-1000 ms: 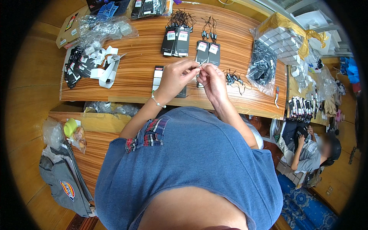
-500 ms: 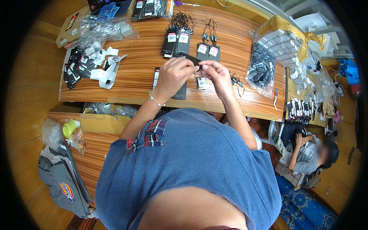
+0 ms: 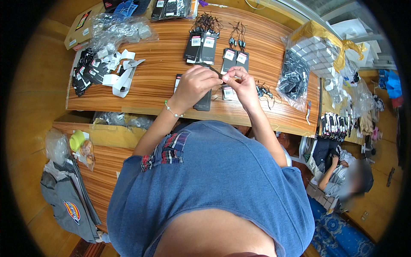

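A black hang tag [image 3: 212, 69] is held over the table, seen nearly edge-on. My left hand [image 3: 195, 84], with a beaded bracelet at its wrist, is closed on the tag. The fingertips of my right hand [image 3: 242, 85] pinch at the tag's near end, touching the left fingertips; any cord there is too small to make out. Beneath my hands lie a dark tag [image 3: 203, 102] and a tag with a white label [image 3: 228, 93]. Beyond them are stacked tags with black cords [image 3: 208, 48] and a smaller pair of corded tags [image 3: 242, 58].
Loose black cords [image 3: 266, 93] and a bag of cords [image 3: 294, 70] lie to the right, near pliers [image 3: 308, 112]. A carton of small white boxes [image 3: 314, 53] stands behind. At left are paper strips [image 3: 124, 79] and a tag pile [image 3: 87, 70]. A co-worker [image 3: 340, 175] sits at right.
The held tag has turned from showing its flat face to nearly edge-on. My fingertips have come together at its near end. The view has shifted slightly.
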{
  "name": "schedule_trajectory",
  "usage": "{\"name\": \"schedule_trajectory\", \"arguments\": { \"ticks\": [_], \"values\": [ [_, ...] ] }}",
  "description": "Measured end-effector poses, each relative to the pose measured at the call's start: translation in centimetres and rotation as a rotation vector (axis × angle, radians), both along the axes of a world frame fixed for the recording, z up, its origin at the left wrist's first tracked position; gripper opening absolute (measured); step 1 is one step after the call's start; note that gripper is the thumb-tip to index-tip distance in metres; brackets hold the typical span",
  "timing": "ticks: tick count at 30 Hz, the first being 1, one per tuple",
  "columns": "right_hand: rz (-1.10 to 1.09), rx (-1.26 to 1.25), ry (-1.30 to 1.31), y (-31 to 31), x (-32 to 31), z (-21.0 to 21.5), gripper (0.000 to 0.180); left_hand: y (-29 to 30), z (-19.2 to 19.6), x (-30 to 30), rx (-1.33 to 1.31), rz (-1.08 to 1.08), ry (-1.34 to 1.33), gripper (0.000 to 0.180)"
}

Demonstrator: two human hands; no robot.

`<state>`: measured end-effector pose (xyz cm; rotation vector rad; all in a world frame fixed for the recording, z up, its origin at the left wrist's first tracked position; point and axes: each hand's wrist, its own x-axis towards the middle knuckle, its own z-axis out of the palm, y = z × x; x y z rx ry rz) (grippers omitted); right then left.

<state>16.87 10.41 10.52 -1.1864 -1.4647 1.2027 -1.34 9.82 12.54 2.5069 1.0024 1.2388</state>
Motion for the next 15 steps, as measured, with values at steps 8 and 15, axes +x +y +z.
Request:
{"name": "schedule_trajectory", "arguments": {
  "ticks": [8,15],
  "values": [
    [-0.113,-0.051,0.598,1.3,-0.1,3.0,0.008,-1.0,-1.1,-0.1,-0.391,0.046,-0.360,0.009],
    [0.085,-0.069,0.722,1.4,-0.4,4.8,0.006,-0.4,-3.6,-1.8,-0.722,0.014,-0.396,0.016]
  ]
}}
